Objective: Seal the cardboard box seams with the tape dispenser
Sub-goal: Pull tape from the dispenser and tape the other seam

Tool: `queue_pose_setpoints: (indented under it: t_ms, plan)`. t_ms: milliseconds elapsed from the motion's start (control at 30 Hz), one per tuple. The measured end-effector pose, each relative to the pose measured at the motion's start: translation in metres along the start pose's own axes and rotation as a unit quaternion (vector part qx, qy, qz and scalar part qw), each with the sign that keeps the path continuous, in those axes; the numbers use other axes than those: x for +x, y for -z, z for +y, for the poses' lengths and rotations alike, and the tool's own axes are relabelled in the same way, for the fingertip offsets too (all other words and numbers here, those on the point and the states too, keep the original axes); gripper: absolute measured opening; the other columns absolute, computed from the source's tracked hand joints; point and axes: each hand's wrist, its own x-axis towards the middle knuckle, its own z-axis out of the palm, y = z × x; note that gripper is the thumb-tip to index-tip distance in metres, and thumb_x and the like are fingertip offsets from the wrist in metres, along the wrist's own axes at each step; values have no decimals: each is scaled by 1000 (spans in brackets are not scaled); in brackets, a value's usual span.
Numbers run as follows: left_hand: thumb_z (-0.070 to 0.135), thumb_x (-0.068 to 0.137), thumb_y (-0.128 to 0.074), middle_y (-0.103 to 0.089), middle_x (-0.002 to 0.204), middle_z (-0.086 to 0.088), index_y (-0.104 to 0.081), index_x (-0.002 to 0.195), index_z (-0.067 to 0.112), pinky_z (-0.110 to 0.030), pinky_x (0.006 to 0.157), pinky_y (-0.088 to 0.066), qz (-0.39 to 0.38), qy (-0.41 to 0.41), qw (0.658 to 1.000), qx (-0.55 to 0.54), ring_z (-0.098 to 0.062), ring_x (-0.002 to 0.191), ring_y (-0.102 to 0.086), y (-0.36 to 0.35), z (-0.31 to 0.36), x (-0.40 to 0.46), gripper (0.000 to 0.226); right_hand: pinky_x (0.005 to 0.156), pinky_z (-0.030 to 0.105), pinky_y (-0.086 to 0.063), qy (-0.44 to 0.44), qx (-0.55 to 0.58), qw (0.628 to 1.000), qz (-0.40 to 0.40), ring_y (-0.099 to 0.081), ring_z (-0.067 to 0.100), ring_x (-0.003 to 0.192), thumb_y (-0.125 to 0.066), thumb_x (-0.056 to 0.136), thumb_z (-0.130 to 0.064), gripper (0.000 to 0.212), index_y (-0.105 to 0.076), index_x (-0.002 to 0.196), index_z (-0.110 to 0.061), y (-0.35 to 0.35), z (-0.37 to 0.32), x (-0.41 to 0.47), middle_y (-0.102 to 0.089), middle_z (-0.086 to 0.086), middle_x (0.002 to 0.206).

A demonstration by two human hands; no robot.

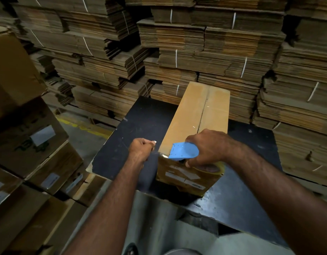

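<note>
A long brown cardboard box (192, 116) lies on a black table (140, 122), its top flaps closed with a centre seam running away from me. My right hand (207, 146) grips a blue tape dispenser (184, 150) with a roll of clear tape (212, 167) at the box's near top edge. My left hand (141, 149) is closed just left of the box corner, pinching what looks like the free end of a thin strip of tape that stretches across to the dispenser.
Tall strapped stacks of flattened cartons (195, 48) rise behind and to the right of the table. Filled boxes with labels (41, 140) are stacked at the left. A grey floor with a yellow line (85, 127) shows between them.
</note>
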Motion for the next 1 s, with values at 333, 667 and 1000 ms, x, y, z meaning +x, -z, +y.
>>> queue_pose_setpoints:
  t_ms: [333,667,1000]
  plan:
    - [19,96,-61,-57,66,-6,-66,85,6,-19,43,-30,-71,44,995,-62,-12,48,-40,-13,-29,4,17,76,39,-53,-28,-40,997,-52,-59,16,91,-63,66,-70,63,-55,118,-36,7,-17,13,-63,-10,100]
    - [34,83,-74,-66,78,-1,-61,79,18,-27,58,-46,-67,-19,994,85,-18,63,-56,-3,-34,20,21,81,41,-54,-58,-41,994,-85,-59,15,93,-65,71,-68,60,-54,121,-36,13,-28,15,-64,-10,103]
    - [16,80,-75,-30,158,4,-34,152,14,-32,117,-30,-138,-424,857,260,-8,145,-26,1,-56,-10,83,81,41,-54,-69,-33,993,-95,-60,16,93,-64,71,-69,59,-55,119,-36,17,-30,14,-64,-9,102]
